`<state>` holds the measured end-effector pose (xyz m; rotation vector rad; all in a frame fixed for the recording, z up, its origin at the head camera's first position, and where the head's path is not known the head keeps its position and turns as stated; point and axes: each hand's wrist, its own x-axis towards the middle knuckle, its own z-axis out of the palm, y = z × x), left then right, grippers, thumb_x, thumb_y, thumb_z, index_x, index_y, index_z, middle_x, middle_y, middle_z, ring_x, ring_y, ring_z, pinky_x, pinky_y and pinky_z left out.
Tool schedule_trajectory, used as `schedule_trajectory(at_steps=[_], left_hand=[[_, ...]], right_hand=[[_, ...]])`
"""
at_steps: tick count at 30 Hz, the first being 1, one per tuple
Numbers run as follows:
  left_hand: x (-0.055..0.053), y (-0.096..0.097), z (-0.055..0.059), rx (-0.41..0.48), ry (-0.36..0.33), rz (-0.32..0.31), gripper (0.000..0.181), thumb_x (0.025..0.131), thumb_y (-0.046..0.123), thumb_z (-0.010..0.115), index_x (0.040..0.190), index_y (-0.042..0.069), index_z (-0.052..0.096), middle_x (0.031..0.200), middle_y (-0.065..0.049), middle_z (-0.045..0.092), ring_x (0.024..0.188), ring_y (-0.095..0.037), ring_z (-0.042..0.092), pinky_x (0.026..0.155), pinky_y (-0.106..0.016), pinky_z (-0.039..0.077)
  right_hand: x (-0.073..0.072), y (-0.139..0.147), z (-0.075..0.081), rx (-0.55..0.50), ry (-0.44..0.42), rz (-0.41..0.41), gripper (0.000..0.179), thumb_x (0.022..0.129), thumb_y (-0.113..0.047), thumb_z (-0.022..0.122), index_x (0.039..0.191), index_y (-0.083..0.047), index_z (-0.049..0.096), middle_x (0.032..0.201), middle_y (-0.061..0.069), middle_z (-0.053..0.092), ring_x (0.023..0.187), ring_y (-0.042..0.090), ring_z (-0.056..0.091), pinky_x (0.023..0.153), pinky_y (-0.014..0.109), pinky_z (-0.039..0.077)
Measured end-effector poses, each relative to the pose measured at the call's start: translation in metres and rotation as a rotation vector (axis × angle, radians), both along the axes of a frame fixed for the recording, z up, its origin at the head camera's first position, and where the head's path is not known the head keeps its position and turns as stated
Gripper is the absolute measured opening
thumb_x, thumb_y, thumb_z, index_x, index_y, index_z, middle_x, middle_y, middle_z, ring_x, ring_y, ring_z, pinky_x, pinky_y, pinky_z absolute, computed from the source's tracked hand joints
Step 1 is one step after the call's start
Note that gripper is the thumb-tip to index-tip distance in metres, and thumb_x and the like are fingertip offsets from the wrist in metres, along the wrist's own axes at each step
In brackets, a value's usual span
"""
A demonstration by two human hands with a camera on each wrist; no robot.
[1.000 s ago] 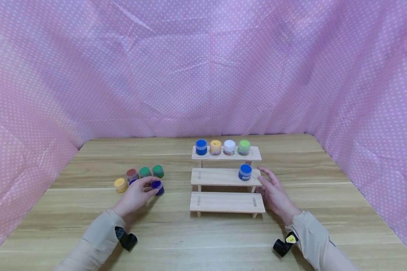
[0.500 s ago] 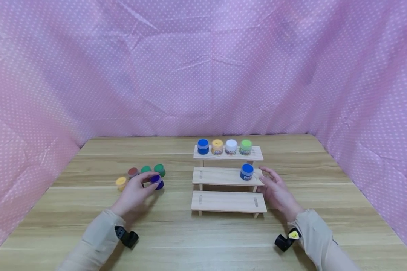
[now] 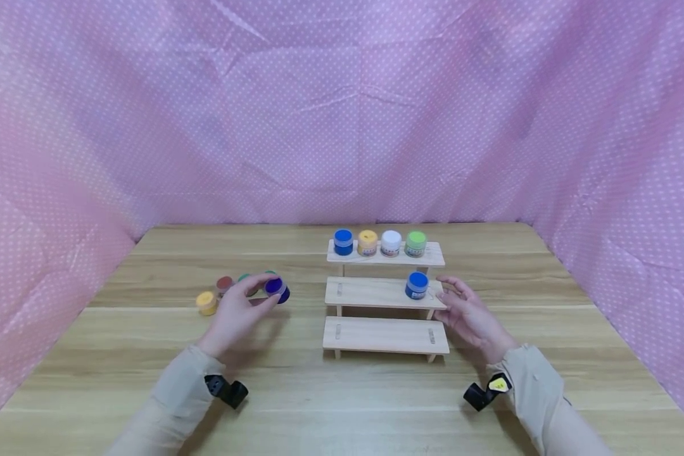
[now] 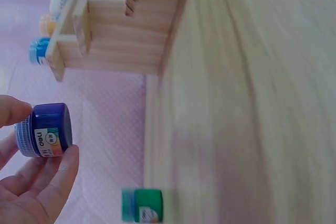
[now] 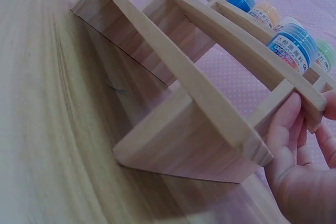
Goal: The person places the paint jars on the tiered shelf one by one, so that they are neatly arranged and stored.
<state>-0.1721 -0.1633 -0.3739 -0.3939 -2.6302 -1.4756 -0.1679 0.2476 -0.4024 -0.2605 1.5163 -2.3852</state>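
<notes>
My left hand [image 3: 240, 313] pinches a dark blue-violet paint jar [image 4: 51, 130] between thumb and fingers, raised above the table and slightly tilted. Just behind and left of it stand a yellow jar [image 3: 206, 303], a red-brown jar [image 3: 225, 285] and green-lidded jars, partly hidden by the hand; one green jar [image 4: 143, 205] shows in the left wrist view. My right hand [image 3: 472, 318] grips the right end of the middle board of a three-step wooden display rack [image 3: 376, 292]. A blue paint jar [image 3: 417, 285] sits near that end of the board.
Along the rack's top board stand a blue jar [image 3: 343, 242], an orange-yellow jar [image 3: 367, 243], a white jar [image 3: 391, 243] and a light green jar [image 3: 415, 244]. Bare board [image 3: 384, 334] shows on the lowest step. A pink dotted cloth [image 3: 342, 126] hangs behind the wooden table [image 3: 296, 405].
My left hand has lifted the blue-violet jar off the table and moved it up and slightly right. The right hand keeps its place at the rack.
</notes>
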Motion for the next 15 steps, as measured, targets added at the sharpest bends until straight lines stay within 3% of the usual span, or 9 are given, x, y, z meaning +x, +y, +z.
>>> schedule_trajectory(at_steps=[5,12,15], left_hand=[[0.001,0.013,0.009,0.061,0.028,-0.017,0.037,0.089,0.008,0.065,0.125,0.004,0.059,0.122,-0.014,0.061,0.109,-0.028,0.059,0.084,-0.022,0.055],[0.003,0.027,0.015,0.064,-0.003,0.011,0.038,0.091,0.015,0.063,0.129,0.009,0.058,0.131,-0.011,0.056,0.117,-0.026,0.054,0.091,-0.035,0.054],[0.004,0.033,0.015,0.081,-0.018,0.008,0.039,0.091,0.016,0.063,0.13,0.011,0.057,0.132,-0.009,0.055,0.119,-0.024,0.052,0.093,-0.034,0.053]], right_hand=[[0.0,0.001,-0.002,-0.041,0.044,0.014,0.025,0.099,0.0,0.038,0.119,-0.014,0.044,0.101,-0.002,0.062,0.087,0.009,0.062,0.076,0.021,0.052],[-0.001,0.0,-0.002,-0.054,0.044,0.006,0.025,0.099,0.0,0.04,0.119,-0.014,0.045,0.099,-0.002,0.062,0.084,0.009,0.062,0.074,0.021,0.053],[-0.001,-0.001,-0.002,-0.051,0.046,0.006,0.025,0.099,0.0,0.039,0.118,-0.015,0.046,0.097,-0.002,0.061,0.083,0.009,0.062,0.074,0.021,0.053]])
